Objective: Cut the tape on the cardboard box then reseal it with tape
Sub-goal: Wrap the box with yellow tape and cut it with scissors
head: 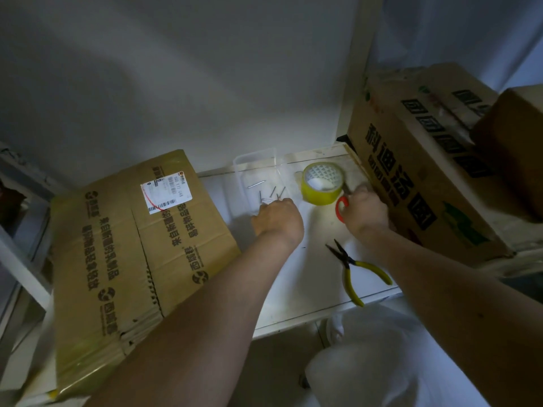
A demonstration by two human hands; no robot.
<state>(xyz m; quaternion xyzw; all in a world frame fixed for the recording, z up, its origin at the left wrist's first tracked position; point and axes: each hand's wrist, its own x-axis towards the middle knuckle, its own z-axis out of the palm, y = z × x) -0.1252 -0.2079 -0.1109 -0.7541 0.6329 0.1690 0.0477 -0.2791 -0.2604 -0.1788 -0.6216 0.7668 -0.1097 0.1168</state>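
Near, yellow pliers lie on the white shelf. The cardboard box sits on the left. The left hand has curled fingers at the clear tray of nails; I cannot tell if it holds one. The right hand grips red scissors. Just behind is the tape roll.
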